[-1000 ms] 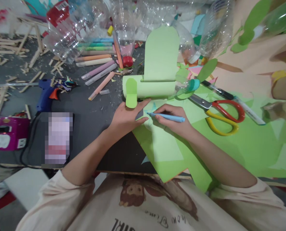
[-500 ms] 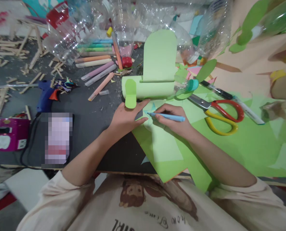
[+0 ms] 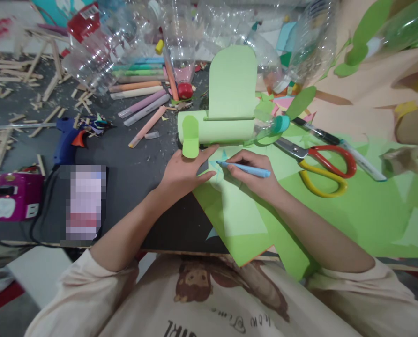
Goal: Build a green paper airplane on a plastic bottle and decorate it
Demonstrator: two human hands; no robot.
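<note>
A light blue felt-tip pen (image 3: 249,169) is held in my right hand (image 3: 260,175), its tip on a pale green sheet of paper (image 3: 244,213). Blue lines of a drawing show on the paper around the tip. My left hand (image 3: 182,173) lies at the sheet's left edge, thumb and fingers spread apart. Just beyond both hands rests a bottle wrapped in pale green paper (image 3: 226,131), with a teal cap (image 3: 282,124). An upright rounded paper flap (image 3: 233,82) and a small bright green strip (image 3: 190,135) are attached to it.
Scissors (image 3: 321,168) and markers (image 3: 362,159) lie to the right on green paper sheets (image 3: 363,220). At left are a blue glue gun (image 3: 65,138), a purple box with a cable (image 3: 17,196), a phone (image 3: 84,203) and wood sticks (image 3: 5,68). Clear plastic bottles (image 3: 181,42) crowd the back.
The pen tip has shifted very slightly over the drawing, with my right hand moving along. My left hand stays in place.
</note>
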